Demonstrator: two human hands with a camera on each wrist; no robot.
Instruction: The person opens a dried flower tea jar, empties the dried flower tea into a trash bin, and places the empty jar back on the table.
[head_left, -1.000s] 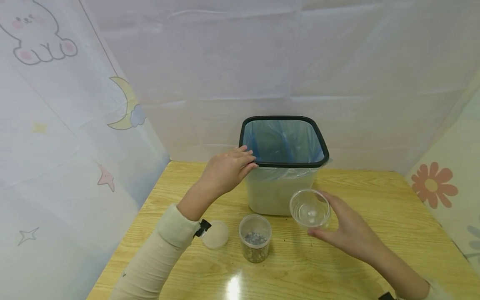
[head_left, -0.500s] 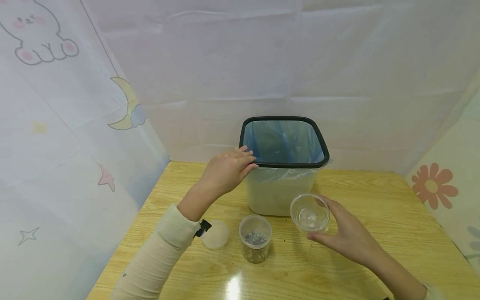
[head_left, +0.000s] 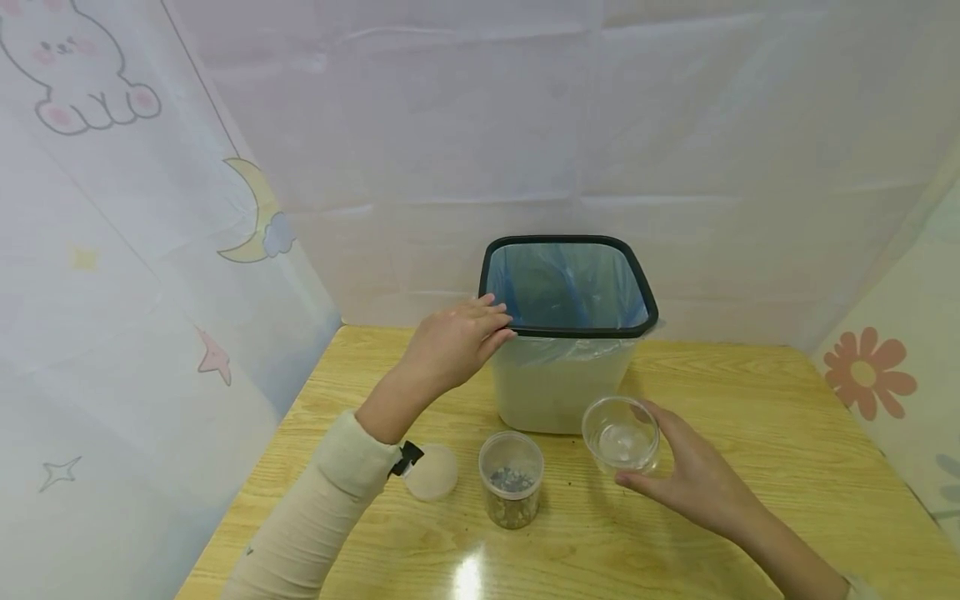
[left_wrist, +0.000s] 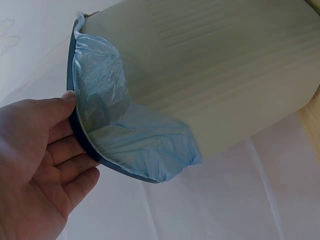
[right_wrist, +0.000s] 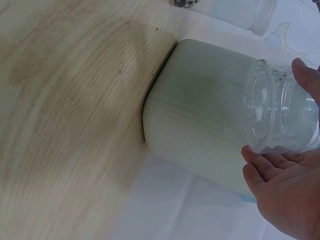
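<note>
The bin (head_left: 555,383) is off-white, its rim (head_left: 570,332) black, its liner (head_left: 558,279) translucent blue. The cup (head_left: 621,442) and jar (head_left: 512,450) are clear, the lid (head_left: 435,473) milky white. Yellow wood grain runs over the counter (head_left: 750,417); the sleeve (head_left: 315,492) is cream.

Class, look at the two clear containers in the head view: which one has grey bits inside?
The jar standing on the table: grey bits show inside it. The container held in the right hand shows no such filling.

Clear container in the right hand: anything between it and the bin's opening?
Yes: the near black rim of the bin; the clear container probably must pass over it. The left hand holds the rim's near left corner, off to one side. Nothing else visible between.
</note>
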